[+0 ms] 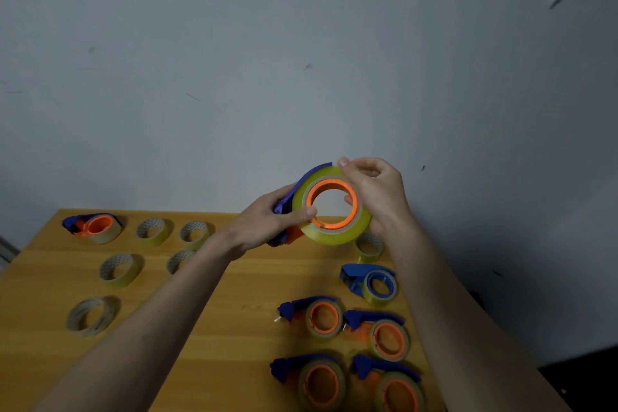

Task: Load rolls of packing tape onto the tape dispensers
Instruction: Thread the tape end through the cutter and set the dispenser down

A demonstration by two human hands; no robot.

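A person holds a blue and orange tape dispenser in the air above the far part of a wooden desk, with a yellowish tape roll seated on its orange hub. The left hand grips the dispenser body, its fingers curled round it and the thumb lying on the roll's face. The right hand pinches the roll's far right rim, fingers clamped on the tape. The step in hand looks like seating the roll or finding the tape's loose end; next would probably be threading that end toward the blade. On the near right of the desk lie 5 loaded dispensers; 1 more lies at the far left. About 6 spare rolls stand on the left and 1 behind the right wrist, all well below the hands and not obstructing.
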